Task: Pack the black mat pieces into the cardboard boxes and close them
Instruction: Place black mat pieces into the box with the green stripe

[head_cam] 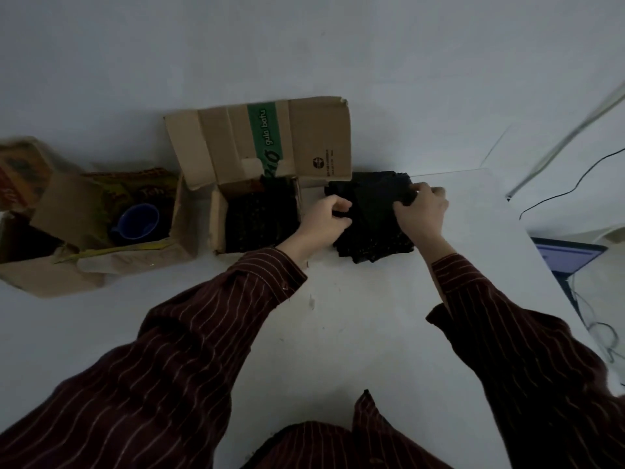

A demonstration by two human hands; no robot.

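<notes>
A stack of black mat pieces lies on the white table, right of an open cardboard box. That box has a green stripe on its raised flap and holds more black mat pieces. My left hand grips the stack's left edge with curled fingers. Over on the far right side, my right hand pinches the top pieces at their corner. A second open cardboard box stands at the left.
The left box holds a blue cup and printed packaging. The table's right edge runs close to the stack; beyond it are a laptop and cables. A white wall stands behind the boxes.
</notes>
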